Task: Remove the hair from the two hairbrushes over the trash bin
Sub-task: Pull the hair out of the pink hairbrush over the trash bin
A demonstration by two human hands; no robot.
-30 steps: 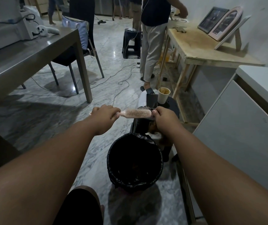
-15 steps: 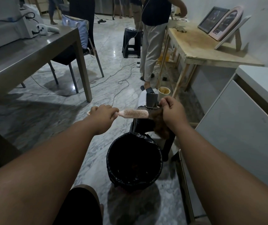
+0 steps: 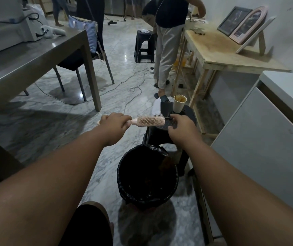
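Note:
My left hand (image 3: 113, 125) grips the handle of a pink hairbrush (image 3: 150, 120), held level with its bristles up, above and just beyond the black-lined trash bin (image 3: 122, 176). My right hand (image 3: 182, 129) hovers at the brush's tip with loosely spread fingers and nothing in them. A brown clump of hair (image 3: 167, 163) shows at the bin's inner right side. Behind the pink brush, the bristles of a black hairbrush (image 3: 158, 114) peek out on the black stool (image 3: 189, 112).
On the stool stand a paper cup (image 3: 179, 103) and a dark box (image 3: 166, 108). A white cabinet (image 3: 259, 148) is close on the right, a grey table (image 3: 36, 57) on the left. A person (image 3: 167, 43) stands by a wooden table (image 3: 218, 48). Cables lie on the floor.
My right hand pulled a brown clump of hair off the pink brush, then let it go; the clump now lies in the bin. My left hand held the brush still.

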